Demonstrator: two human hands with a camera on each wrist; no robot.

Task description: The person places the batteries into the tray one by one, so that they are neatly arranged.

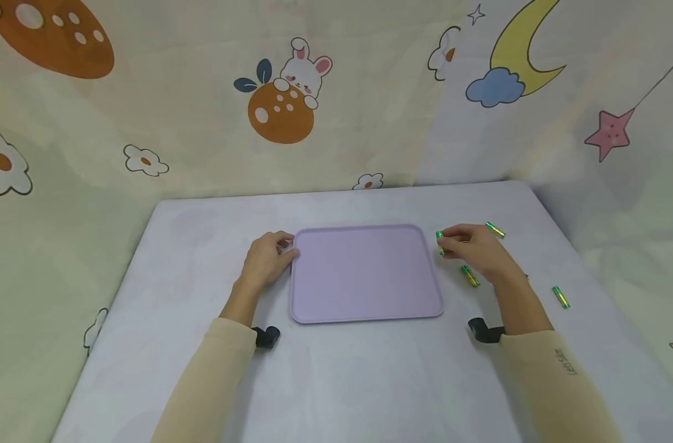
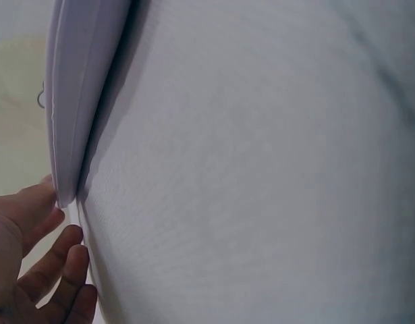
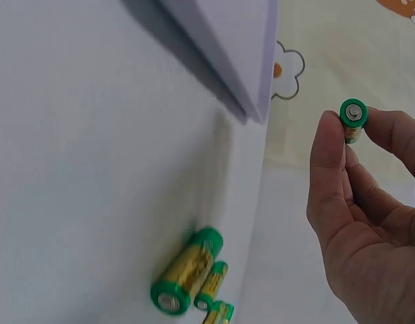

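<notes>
A flat lilac tray lies on the white table. My left hand rests at its left side, thumb and forefinger touching the rim; the other fingers of that left hand are loosely bent. Right of the tray, my right hand pinches a green and gold battery between thumb and forefinger, raised above the table. Similar batteries lie around this hand: one nearer the tray, one behind, one farther right. Something small shows beside the wrist, mostly hidden.
The white table stands against a patterned cloth backdrop, with cloth on both sides as well. A black wrist camera mount juts from each sleeve, one at the left wrist and one at the right.
</notes>
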